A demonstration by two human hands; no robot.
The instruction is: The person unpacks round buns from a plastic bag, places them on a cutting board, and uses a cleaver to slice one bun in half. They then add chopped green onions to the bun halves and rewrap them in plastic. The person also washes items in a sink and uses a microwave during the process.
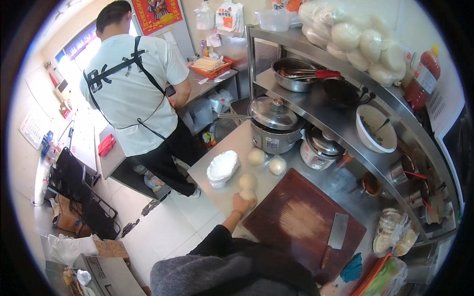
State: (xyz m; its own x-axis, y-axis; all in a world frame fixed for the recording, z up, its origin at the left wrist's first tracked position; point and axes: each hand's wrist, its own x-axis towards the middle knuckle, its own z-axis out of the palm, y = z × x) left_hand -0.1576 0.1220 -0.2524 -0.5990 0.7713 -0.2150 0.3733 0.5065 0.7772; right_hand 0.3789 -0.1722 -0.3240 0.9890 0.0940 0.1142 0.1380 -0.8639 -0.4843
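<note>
My left hand [242, 203] grips the near edge of a pale round bun [247, 194] on the steel counter, left of a brown cutting board [285, 218]. Another bun [248, 181] touches the held one on its far side. Two more buns, in clear plastic, lie beyond, near a rice cooker. White bowl-shaped containers [222, 168] are stacked to the left. On the board, a cleaver [337, 231] rests near a floury patch. At the bottom edge a small skin-coloured patch, perhaps my right hand [329, 289], shows beside the board; its fingers are hidden.
A large rice cooker [273, 138] and a smaller one [318, 151] stand behind the board, under a steel shelf [296, 100] with bowls and tongs. Bagged flatbreads [387, 231] and a blue cloth [351, 268] lie right. A person in a white shirt [137, 85] stands at another counter.
</note>
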